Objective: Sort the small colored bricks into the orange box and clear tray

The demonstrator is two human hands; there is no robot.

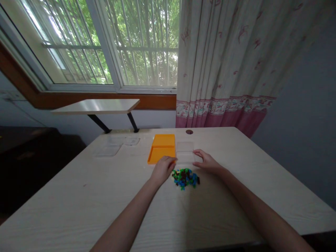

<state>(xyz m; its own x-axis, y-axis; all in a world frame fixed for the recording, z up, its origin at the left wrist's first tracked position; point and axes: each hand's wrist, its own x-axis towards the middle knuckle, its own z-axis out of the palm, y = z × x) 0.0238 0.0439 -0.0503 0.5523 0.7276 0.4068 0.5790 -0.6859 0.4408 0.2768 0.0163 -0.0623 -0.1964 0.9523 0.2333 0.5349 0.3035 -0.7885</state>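
Head cam: L hand & R hand at a clear box, just past a pile of colored bits on a pale table.
L hand, approx. 10 o'clock from pile, fingers curled by box's near L corner; R hand, 2 o'clock, thumb & fingers apart at its R edge; can't tell if either grips. Box sits 12 o'clock from pile, beside open orange case.

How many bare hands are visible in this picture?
2: left hand by the near right corner of the orange case; right hand at the right edge of the clear case. No others show.
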